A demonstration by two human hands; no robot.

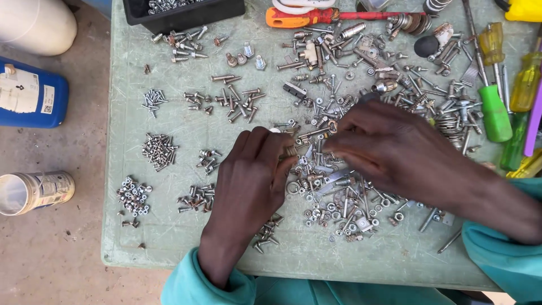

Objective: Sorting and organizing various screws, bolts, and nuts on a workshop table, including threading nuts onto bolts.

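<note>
Two teal sleeves [511, 257] enter from the bottom edge as a person's two bare hands meet over a pale green table [130, 113] strewn with fasteners. The left hand [251, 181] lies palm down, its fingertips bent onto a brass-coloured bolt [289, 151] at the edge of the loose mixed heap of screws, nuts and washers [339, 197]; whether it actually pinches the bolt cannot be told. The right hand [389, 149] is curled over the same heap just beside it, fingers tucked under, and its grasp is hidden. To the left, well apart from the heap, sorted piles sit in rows: a pile of nuts [134, 197], a pile of dark screws [196, 200], a small cluster [208, 160], a pile of bright short screws [159, 150], a little bundle of thin nails [153, 100] and a spread of longer bolts [226, 101]. At the right edge lie several screwdrivers, one with a green handle [495, 113] and two with clear yellow handles [491, 42]. At the far edge stand a black plastic bin [186, 16] holding screws and an orange-handled tool [296, 18]. On the floor to the left are a blue canister [31, 93] and a tin can [36, 192] on its side.
</note>
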